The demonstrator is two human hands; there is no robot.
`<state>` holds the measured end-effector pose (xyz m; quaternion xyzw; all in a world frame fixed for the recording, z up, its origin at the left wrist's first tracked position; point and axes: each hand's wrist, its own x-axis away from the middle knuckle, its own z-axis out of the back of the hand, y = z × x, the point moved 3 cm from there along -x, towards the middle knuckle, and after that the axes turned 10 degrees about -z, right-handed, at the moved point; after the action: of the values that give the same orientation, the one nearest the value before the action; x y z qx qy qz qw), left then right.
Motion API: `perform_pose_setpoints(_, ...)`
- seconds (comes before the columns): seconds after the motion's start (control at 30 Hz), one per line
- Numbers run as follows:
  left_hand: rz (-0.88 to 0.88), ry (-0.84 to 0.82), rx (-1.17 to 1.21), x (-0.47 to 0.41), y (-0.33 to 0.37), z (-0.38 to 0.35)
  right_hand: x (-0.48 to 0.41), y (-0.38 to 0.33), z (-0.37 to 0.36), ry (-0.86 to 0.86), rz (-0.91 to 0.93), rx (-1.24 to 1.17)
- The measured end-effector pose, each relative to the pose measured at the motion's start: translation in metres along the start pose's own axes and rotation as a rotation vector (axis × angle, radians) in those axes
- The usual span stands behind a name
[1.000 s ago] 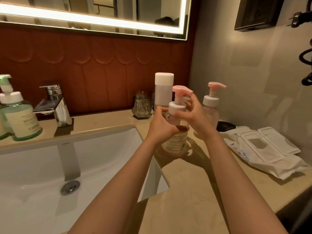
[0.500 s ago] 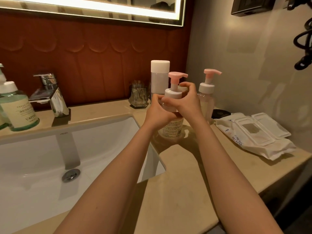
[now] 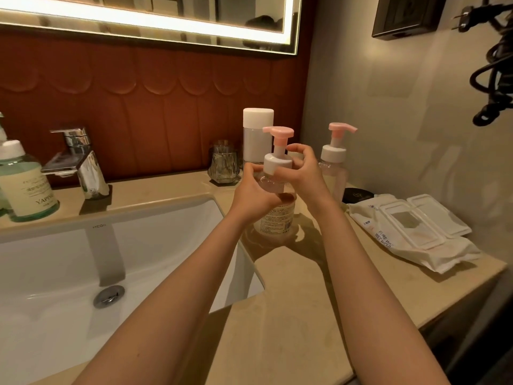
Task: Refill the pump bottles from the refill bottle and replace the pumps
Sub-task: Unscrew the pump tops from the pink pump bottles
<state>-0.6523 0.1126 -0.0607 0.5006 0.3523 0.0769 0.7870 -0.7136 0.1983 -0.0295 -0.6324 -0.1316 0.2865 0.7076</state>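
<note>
A clear pump bottle [image 3: 274,218] with a white collar and pink pump head [image 3: 279,133] stands on the beige counter, right of the sink. My left hand [image 3: 254,194] grips the bottle's shoulder. My right hand [image 3: 301,172] curls its fingers round the white pump collar. The pump nozzle points left. Behind it stands a tall bottle with a white cap [image 3: 258,136], the refill bottle. A second pink pump bottle [image 3: 333,165] stands to the right, untouched, its nozzle pointing right.
A white sink [image 3: 69,268] with a chrome tap [image 3: 80,162] lies at left. A green soap bottle [image 3: 26,187] stands far left. A glass tumbler [image 3: 224,166], a black lid [image 3: 356,195] and wet-wipe packs [image 3: 410,232] lie on the counter [image 3: 291,315].
The pink pump nozzle has turned from pointing right to pointing left under my right hand. My left hand keeps its hold on the bottle. The camera view has shifted slightly.
</note>
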Motion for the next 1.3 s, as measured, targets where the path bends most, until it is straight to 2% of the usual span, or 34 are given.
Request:
perform_pose_setpoints(0.1, -0.017, 0.007, 0.005, 0.0, -0.002, -0.001, 0.0, -0.001, -0.005, 0.126, 0.002, 0.158)
perform_pose_setpoints(0.17, -0.016, 0.011, 0.006, 0.001, -0.003, 0.0, 0.001, -0.003, -0.003, 0.219, 0.029, 0.18)
perform_pose_setpoints(0.33, -0.054, -0.036, -0.076, -0.002, 0.002, 0.003, 0.002, -0.003, -0.002, 0.083, 0.034, -0.001)
perform_pose_setpoints(0.5, -0.061, -0.009, -0.055, 0.0, 0.001, 0.002, 0.002, 0.0, -0.001, 0.231, 0.04, 0.127)
perform_pose_setpoints(0.8, -0.039, -0.039, -0.098, 0.003, 0.008, 0.005, 0.007, -0.012, 0.007, 0.35, 0.149, -0.17)
perform_pose_setpoints(0.9, -0.028, -0.034, -0.101, 0.004, 0.009, 0.005, 0.008, -0.016, 0.007, 0.368, 0.167, -0.277)
perform_pose_setpoints(1.07, 0.006, -0.052, -0.046, 0.006, 0.006, 0.002, 0.011, -0.022, 0.001, 0.323, 0.206, -0.274)
perform_pose_setpoints(1.23, 0.044, -0.228, 0.024, 0.003, 0.015, 0.004, 0.008, -0.022, 0.003, 0.274, 0.21, -0.279)
perform_pose_setpoints(1.3, 0.028, -0.177, 0.125, -0.004, 0.03, 0.012, 0.007, -0.021, 0.006, 0.263, 0.193, -0.291)
